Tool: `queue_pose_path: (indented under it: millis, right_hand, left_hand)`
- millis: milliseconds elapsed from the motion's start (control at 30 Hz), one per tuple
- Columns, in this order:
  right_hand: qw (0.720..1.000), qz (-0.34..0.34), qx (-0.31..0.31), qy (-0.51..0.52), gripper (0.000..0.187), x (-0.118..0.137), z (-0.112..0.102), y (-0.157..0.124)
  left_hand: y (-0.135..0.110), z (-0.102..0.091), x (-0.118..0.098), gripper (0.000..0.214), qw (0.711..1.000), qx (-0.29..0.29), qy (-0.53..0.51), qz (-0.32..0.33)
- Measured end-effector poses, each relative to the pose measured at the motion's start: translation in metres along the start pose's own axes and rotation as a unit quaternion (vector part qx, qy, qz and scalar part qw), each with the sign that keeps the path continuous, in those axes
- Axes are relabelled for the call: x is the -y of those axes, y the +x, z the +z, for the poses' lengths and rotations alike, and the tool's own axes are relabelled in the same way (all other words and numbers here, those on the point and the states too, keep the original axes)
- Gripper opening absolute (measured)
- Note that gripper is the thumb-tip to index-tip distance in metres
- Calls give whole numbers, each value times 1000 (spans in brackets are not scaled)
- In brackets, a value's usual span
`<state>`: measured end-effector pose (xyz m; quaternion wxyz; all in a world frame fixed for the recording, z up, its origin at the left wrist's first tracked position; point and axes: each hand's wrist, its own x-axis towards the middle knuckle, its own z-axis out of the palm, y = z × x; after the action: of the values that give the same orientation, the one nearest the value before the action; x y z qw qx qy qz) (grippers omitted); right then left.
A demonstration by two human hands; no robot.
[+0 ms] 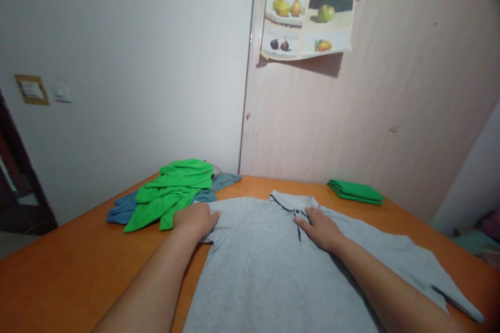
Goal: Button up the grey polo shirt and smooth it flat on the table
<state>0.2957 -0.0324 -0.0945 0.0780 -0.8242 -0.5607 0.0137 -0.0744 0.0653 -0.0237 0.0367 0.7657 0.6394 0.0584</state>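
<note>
A grey polo shirt (265, 270) lies spread face up on the orange table (58, 270), collar at the far side. My left hand (197, 220) rests on the shirt's left shoulder edge with fingers curled, and the left sleeve is out of sight around it. My right hand (321, 228) lies flat, fingers stretched out, on the chest beside the dark-trimmed button placket. The right sleeve stretches out toward the table's right edge.
A crumpled pile of green (172, 192) and blue (125, 209) clothes sits at the far left of the table. A folded green garment (355, 191) lies at the far right, near a wooden panel with a fruit poster (307, 23). White wall behind.
</note>
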Motion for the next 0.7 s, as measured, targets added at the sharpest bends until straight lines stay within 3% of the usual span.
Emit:
queue_pose_path:
  millis: [200,433,600,700]
  right_hand:
    - [1000,17,-7,13,94,0,7,2]
    - [999,2,-21,36,61,-15,4,4]
    - [999,-7,-27,15,58,-15,7,1]
    - [1000,-6,-31,2,57,-11,8,2]
  left_hand:
    - [4,-6,8,55,999,-9,-15,-33]
    - [7,-10,15,56,999,-5,-10,-49]
    - [6,-9,15,56,998,-2,10,-57]
    - [2,-7,9,53,997,-46,49,-29]
